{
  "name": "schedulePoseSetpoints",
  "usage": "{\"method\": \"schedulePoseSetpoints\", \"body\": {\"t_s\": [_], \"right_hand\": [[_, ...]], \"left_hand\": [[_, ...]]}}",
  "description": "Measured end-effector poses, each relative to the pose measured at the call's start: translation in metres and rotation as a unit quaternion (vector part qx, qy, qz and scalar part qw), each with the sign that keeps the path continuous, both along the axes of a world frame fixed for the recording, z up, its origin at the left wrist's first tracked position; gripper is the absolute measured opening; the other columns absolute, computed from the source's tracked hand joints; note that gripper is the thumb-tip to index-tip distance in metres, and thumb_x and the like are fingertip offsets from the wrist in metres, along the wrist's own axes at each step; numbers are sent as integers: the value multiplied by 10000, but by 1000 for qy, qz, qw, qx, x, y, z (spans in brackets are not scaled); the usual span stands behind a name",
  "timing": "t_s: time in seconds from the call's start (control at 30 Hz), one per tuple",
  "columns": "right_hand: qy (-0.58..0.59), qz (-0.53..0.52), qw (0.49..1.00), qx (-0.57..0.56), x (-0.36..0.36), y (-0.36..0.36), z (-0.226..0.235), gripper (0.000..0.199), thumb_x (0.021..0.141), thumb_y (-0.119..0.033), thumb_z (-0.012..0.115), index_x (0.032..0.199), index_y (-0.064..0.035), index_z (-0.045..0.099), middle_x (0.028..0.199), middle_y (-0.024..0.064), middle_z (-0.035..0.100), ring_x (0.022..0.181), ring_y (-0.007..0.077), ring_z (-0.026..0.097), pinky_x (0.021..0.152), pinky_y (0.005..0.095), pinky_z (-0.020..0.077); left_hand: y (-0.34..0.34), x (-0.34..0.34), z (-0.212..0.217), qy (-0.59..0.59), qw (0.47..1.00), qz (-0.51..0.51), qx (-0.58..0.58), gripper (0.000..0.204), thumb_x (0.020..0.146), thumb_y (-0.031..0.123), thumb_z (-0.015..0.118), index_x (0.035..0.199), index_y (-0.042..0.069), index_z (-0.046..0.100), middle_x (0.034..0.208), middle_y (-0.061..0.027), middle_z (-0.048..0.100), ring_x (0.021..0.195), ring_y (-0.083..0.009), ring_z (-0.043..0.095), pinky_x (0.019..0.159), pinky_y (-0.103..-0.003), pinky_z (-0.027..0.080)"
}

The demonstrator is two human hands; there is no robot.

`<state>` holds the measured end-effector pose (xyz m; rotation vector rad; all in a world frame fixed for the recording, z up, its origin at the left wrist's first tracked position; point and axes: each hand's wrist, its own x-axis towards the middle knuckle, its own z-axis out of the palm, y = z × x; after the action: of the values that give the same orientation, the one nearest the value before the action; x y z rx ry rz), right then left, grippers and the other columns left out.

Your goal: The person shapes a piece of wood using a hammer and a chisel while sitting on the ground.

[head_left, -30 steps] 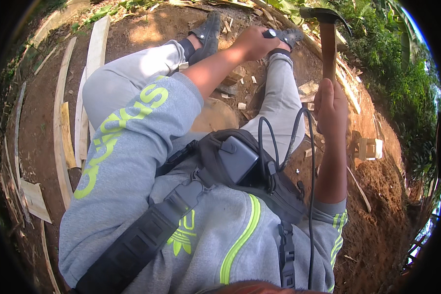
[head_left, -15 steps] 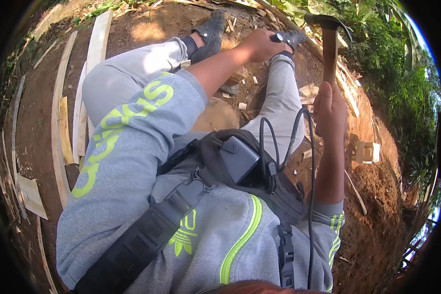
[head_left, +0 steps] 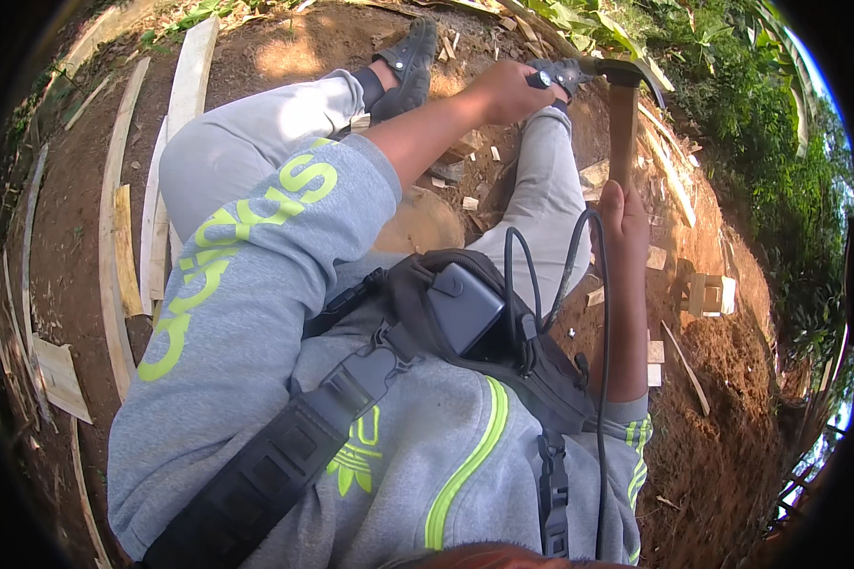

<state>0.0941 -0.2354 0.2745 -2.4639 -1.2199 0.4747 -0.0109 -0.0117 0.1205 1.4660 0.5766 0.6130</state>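
Right hand (head_left: 624,213) grips the hammer (head_left: 622,114) low on its wooden handle, fist clenched, dark claw head raised well above the dirt, probably for swing leverage. Left hand (head_left: 503,92) is curled on a small dark piece by the right shoe (head_left: 558,74), apparently steadying it.

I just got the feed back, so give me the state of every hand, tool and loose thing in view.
Right hand: shut on hammer handle.
Hammer: raised, head up.
Left hand: reaching forward, resting by the shoe toe.
Wood offcuts: lying loose on the dirt.
Planks: flat on the ground.
Chest pouch: strapped on, cable plugged.
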Motion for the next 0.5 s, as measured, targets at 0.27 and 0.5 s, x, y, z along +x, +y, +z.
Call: {"method": "schedulePoseSetpoints", "body": {"t_s": [0.27,0.5], "right_hand": [[35,-22,999,22,9,-5,-11,407,1113,-389,514,978,-16,609,653,36,529,570,154,524,562,336,423],[196,-79,959,187,-5,2,0,387,1143,-380,450,922,-84,564,601,-44,445,455,56,400,412,245,337]], "left_hand": [[4,1,-1,18,999,-5,26,371,909,363,743,1021,10,762,807,-51,716,734,-135,608,707,-347,501],[-1,-6,10,21,1000,-23,2,399,889,379,745,1035,8,761,795,-56,709,744,-142,610,716,-347,499]]}}
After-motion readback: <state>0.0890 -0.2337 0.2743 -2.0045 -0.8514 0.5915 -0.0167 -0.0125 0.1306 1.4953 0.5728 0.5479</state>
